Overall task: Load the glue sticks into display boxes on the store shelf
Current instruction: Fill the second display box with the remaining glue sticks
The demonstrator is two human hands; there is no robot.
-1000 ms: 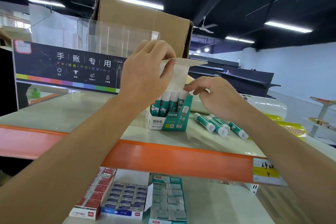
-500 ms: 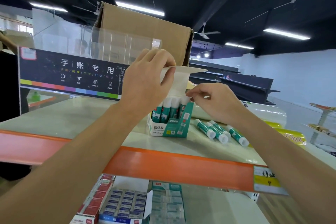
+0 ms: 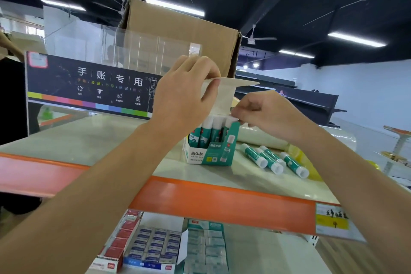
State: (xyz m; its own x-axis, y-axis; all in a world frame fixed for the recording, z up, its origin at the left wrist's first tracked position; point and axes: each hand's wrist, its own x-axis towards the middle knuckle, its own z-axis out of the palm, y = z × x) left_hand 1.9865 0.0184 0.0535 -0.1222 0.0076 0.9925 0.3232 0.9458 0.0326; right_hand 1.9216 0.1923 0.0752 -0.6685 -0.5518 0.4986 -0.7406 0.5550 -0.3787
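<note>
Little changed from half a second ago: left hand still pinching the raised white lid flap of the teal display box on the store shelf; right hand lower now, fingertips pinched at the box's top right corner. Upright in the box, white caps up: glue sticks. Just right of it, three loose glue sticks lying side by side, long axes running diagonally, caps toward the orange shelf edge.

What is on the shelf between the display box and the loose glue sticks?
Nothing: in the head view, the shelf is bare between the display box and the glue sticks.
</note>
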